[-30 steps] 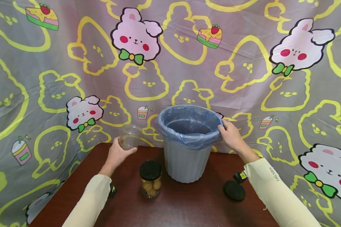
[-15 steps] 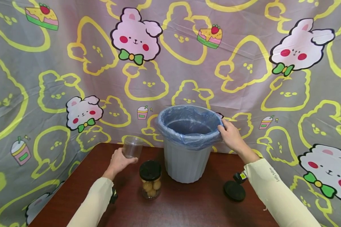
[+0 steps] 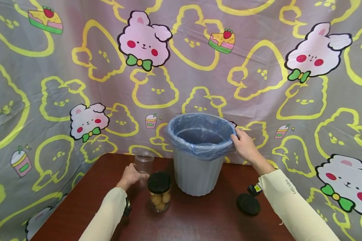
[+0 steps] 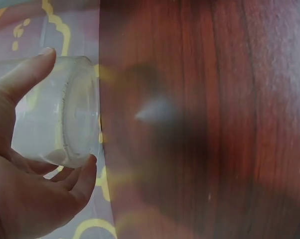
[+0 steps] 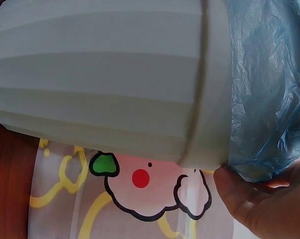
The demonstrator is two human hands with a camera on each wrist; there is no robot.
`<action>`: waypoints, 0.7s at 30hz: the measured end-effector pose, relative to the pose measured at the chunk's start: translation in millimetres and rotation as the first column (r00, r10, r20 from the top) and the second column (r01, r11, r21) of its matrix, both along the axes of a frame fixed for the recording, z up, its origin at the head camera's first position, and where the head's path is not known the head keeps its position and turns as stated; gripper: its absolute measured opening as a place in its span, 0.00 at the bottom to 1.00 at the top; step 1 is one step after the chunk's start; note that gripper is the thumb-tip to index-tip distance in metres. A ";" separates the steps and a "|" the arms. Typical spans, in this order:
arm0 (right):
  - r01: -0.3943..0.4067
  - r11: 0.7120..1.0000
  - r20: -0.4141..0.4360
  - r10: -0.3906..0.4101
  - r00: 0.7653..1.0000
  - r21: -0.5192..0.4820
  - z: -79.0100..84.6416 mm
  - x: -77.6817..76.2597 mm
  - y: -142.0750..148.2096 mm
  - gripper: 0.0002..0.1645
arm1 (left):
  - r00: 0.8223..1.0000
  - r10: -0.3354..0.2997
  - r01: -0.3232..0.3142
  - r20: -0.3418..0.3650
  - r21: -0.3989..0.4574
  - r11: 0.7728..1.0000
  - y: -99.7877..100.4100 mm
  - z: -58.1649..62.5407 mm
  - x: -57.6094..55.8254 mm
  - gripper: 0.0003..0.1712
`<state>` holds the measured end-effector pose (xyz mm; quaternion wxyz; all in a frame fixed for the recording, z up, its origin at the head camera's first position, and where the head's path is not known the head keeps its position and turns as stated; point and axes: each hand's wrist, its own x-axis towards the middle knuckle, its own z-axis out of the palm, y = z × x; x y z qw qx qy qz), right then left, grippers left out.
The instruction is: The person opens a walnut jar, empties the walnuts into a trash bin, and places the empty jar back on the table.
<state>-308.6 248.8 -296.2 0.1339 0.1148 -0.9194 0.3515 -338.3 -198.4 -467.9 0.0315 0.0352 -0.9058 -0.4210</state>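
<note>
My left hand point(image 3: 133, 174) lowers a gripped clear jar point(image 3: 145, 163) toward the table point(image 3: 212, 216), seemingly mid-placement, nine o'clock from the bin point(image 3: 196, 177); my right hand point(image 3: 245, 144) clasps its lined rim point(image 3: 200, 150) at three.

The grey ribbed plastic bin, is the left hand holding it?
No, the left hand holds a clear round container, while the right hand grips the grey bin.

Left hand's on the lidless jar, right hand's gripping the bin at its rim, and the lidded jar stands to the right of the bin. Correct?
Not the last part: the head view shows the lidded jar standing to the left of the bin. The left hand on the lidless jar and the right hand gripping the bin are right.
</note>
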 end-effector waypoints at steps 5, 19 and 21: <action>0.002 1.000 -0.003 -0.002 1.000 -0.003 -0.5 -0.8 -0.3 0.35 | 1.000 0.013 -0.013 0.008 0.006 1.000 4.6 -4.8 -1.9 0.45; 0.009 1.000 -0.015 -0.009 1.000 -0.001 -1.2 0.3 -1.8 0.35 | 0.999 0.043 -0.043 0.008 -0.009 0.999 4.7 -20.1 -2.1 0.47; 0.009 1.000 -0.017 -0.009 1.000 -0.003 -1.0 0.0 -1.6 0.35 | 0.999 0.049 -0.049 0.012 0.001 0.999 5.3 -20.4 -2.1 0.48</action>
